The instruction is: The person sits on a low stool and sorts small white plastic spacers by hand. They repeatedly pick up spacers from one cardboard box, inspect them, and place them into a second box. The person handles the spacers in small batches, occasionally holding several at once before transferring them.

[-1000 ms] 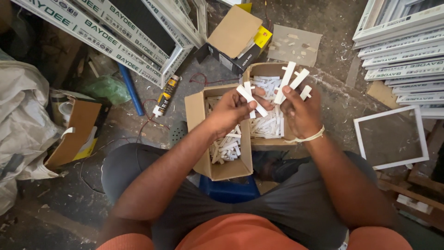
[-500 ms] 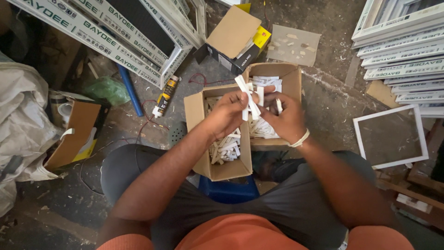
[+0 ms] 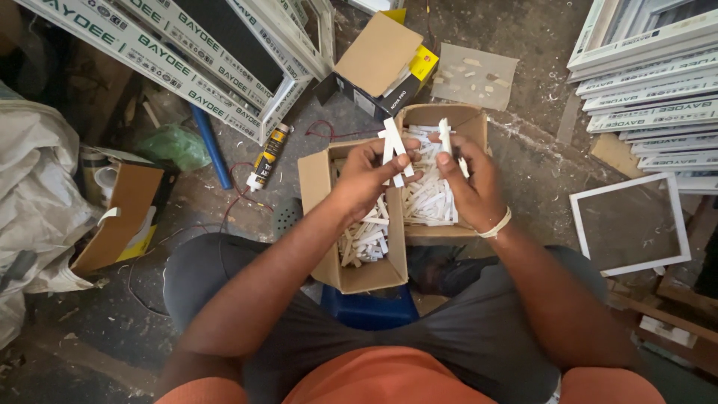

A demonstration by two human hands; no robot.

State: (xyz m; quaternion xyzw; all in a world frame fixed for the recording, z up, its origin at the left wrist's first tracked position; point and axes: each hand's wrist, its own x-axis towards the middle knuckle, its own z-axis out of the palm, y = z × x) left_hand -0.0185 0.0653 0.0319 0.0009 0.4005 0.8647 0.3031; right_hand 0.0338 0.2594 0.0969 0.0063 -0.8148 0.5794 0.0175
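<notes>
My left hand point(image 3: 370, 176) grips a small bundle of short white plastic strips point(image 3: 394, 150), held upright above two open cardboard boxes. My right hand point(image 3: 470, 179) pinches one single white strip point(image 3: 446, 136) between thumb and fingers, close beside the left hand. Under my left hand, the nearer cardboard box point(image 3: 318, 187) holds several loose white strips point(image 3: 365, 238). The farther box point(image 3: 471, 120) under my right hand is packed with a neater pile of white strips point(image 3: 426, 196). A pale band sits on my right wrist.
White window frame profiles lean at top left point(image 3: 187, 67) and stack at top right point(image 3: 651, 97). A sealant tube point(image 3: 268, 157), a blue pipe point(image 3: 211, 146), a small white frame point(image 3: 628, 224), an open box at left point(image 3: 123, 217) and a blue stool point(image 3: 370, 308) surround me.
My hands have come together over the boxes. My right hand held several splayed strips a second ago and now pinches only one; my left hand's bundle has grown.
</notes>
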